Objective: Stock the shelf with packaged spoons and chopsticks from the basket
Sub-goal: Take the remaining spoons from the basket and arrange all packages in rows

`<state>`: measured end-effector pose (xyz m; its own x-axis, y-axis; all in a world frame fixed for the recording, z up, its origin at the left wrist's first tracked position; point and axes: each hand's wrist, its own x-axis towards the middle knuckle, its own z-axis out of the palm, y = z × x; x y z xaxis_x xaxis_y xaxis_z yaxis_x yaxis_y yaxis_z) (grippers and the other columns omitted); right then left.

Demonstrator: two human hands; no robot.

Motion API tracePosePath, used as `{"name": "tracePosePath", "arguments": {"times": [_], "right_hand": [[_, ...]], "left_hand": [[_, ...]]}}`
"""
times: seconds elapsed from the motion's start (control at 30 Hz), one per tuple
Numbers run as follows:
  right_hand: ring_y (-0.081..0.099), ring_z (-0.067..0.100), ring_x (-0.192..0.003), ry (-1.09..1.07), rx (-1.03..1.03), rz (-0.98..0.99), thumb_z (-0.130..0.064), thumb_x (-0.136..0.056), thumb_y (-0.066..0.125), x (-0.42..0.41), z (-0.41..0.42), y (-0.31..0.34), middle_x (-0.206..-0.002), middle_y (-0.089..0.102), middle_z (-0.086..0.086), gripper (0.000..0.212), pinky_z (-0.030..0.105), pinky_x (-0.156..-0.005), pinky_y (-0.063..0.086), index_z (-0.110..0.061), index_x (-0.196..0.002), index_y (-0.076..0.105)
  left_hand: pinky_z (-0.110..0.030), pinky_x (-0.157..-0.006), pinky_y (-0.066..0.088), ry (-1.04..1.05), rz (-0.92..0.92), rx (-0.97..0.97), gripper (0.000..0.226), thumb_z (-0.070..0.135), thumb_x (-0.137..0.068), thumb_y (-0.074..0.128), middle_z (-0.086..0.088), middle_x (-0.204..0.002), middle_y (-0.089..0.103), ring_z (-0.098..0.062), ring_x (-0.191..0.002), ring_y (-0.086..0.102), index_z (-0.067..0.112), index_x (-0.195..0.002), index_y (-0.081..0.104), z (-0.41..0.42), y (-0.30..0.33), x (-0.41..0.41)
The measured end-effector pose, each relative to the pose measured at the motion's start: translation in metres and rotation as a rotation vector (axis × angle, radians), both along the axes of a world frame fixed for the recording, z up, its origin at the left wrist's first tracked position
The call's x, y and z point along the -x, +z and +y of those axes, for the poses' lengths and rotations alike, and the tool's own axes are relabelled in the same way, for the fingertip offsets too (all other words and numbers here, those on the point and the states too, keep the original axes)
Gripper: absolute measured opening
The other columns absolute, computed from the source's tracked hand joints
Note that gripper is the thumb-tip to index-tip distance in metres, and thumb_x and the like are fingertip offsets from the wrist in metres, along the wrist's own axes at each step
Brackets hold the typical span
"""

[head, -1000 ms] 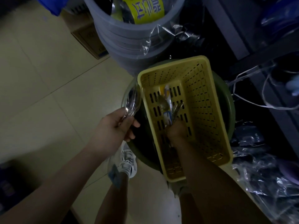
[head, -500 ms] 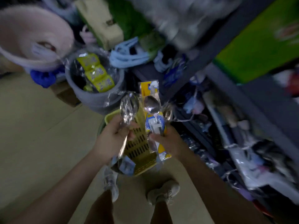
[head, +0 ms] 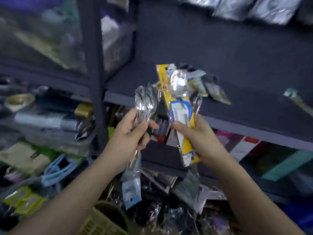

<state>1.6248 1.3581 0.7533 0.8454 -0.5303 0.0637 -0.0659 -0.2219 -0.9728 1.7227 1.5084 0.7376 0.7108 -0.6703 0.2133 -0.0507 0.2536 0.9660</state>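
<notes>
Meanwhile, the left hand [head: 130,134] is clutching clear-wrapped spoons [head: 144,102], the right hand [head: 198,136] is gripping a yellow-carded spoon pack [head: 179,107] before the dark shelf [head: 237,106].

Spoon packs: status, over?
Left hand shut on clear spoon pack. Right hand shut on yellow spoon pack. Both raised before dark shelf, not yet placed. A few packs already on shelf; nothing blocking.

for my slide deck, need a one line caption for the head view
Left hand holds clear-wrapped metal spoons, right hand a yellow-carded packaged spoon, before the dark shelf.
</notes>
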Motion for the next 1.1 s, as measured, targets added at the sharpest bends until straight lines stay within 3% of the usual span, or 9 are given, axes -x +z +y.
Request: {"name": "tracePosePath", "arguments": {"times": [0.13, 0.2, 0.33, 0.4, 0.6, 0.73, 0.87, 0.97, 1.1], "right_hand": [[0.066, 0.012, -0.074, -0.105, -0.023, -0.025, -0.018, -0.085, 0.065, 0.000, -0.071, 0.055, -0.091, 0.070, 0.002, 0.027, 0.027, -0.068, 0.053, -0.010, -0.110, 0.059], [0.062, 0.023, -0.066, -0.110, -0.008, 0.008, -0.010, -0.086, 0.060, -0.011, -0.105, 0.071, -0.082, 0.066, 0.012, 0.007, 0.031, -0.062, 0.052, -0.007, -0.093, 0.062], [0.056, 0.020, -0.045, -0.140, -0.005, 0.092, 0.005, -0.088, 0.051, -0.037, -0.158, 0.080, -0.060, 0.058, 0.014, 0.017, 0.024, -0.041, 0.046, -0.007, -0.076, 0.054], [0.063, 0.022, -0.054, -0.115, -0.062, 0.140, 0.011, -0.086, 0.049, -0.052, -0.184, 0.070, -0.063, 0.062, 0.013, 0.016, 0.028, -0.050, 0.053, -0.002, -0.081, 0.057], [0.049, 0.015, -0.060, -0.110, 0.130, 0.295, 0.004, -0.088, 0.047, -0.060, -0.242, 0.073, -0.082, 0.051, 0.009, 0.019, 0.022, -0.051, 0.045, -0.013, -0.089, 0.054], [0.047, 0.015, -0.045, -0.226, 0.137, 0.228, 0.005, -0.089, 0.034, -0.033, -0.280, 0.070, -0.063, 0.045, 0.012, 0.033, 0.019, -0.039, 0.038, -0.011, -0.062, 0.045], [0.061, 0.033, -0.094, -0.323, 0.373, 0.379, -0.005, -0.091, 0.037, -0.001, -0.321, 0.063, -0.109, 0.063, 0.019, 0.035, 0.035, -0.076, 0.050, -0.003, -0.119, 0.058], [0.056, 0.035, -0.112, -0.331, 0.370, 0.491, -0.004, -0.092, 0.033, 0.013, -0.337, 0.057, -0.131, 0.054, 0.018, 0.049, 0.037, -0.088, 0.048, -0.009, -0.140, 0.040], [0.049, 0.037, -0.115, -0.374, 0.498, 0.590, -0.008, -0.088, 0.041, 0.010, -0.334, 0.048, -0.134, 0.048, 0.021, 0.046, 0.040, -0.094, 0.045, -0.003, -0.133, 0.045]], "left_hand": [[-0.015, -0.033, 0.028, -0.022, 0.183, -0.023, 0.028, -0.001, -0.092, 0.040, -0.007, -0.079, 0.059, -0.007, -0.041, 0.037, 0.022, -0.076, 0.041, -0.067, 0.054, 0.005], [-0.015, -0.032, 0.032, -0.041, 0.265, -0.039, 0.027, -0.007, -0.088, 0.041, -0.010, -0.079, 0.060, -0.008, -0.042, 0.043, 0.015, -0.072, 0.040, -0.100, 0.071, 0.003], [-0.015, -0.036, 0.039, -0.058, 0.294, -0.012, 0.029, -0.016, -0.080, 0.037, -0.009, -0.075, 0.057, -0.008, -0.043, 0.053, 0.005, -0.097, 0.046, -0.160, 0.092, 0.001], [-0.014, -0.039, 0.042, -0.052, 0.285, 0.002, 0.031, -0.017, -0.081, 0.039, -0.008, -0.077, 0.054, -0.009, -0.052, 0.054, 0.006, -0.102, 0.045, -0.189, 0.101, 0.000], [-0.018, -0.053, 0.043, 0.071, 0.086, -0.141, 0.024, -0.013, -0.083, 0.043, -0.005, -0.070, 0.047, -0.014, -0.061, 0.046, 0.009, -0.073, 0.044, -0.268, 0.107, -0.015], [-0.030, -0.073, 0.041, 0.159, -0.355, -0.480, 0.024, -0.003, -0.086, 0.042, -0.004, -0.085, 0.054, -0.023, -0.083, 0.053, 0.008, -0.106, 0.048, -0.308, 0.087, -0.026], [-0.039, -0.101, 0.035, 0.156, -0.848, -0.892, 0.039, 0.017, -0.092, 0.038, -0.024, -0.136, 0.041, -0.040, -0.121, 0.042, 0.002, -0.127, 0.046, -0.339, 0.066, -0.024], [-0.037, -0.100, 0.031, 0.093, -0.778, -0.900, 0.036, 0.016, -0.095, 0.030, -0.025, -0.121, 0.054, -0.037, -0.121, 0.042, -0.004, -0.107, 0.058, -0.349, 0.069, -0.015], [-0.030, -0.079, 0.045, 0.163, -0.507, -0.559, 0.033, 0.013, -0.095, 0.034, -0.009, -0.105, 0.056, -0.025, -0.094, 0.057, 0.006, -0.122, 0.053, -0.333, 0.072, -0.026]]}}
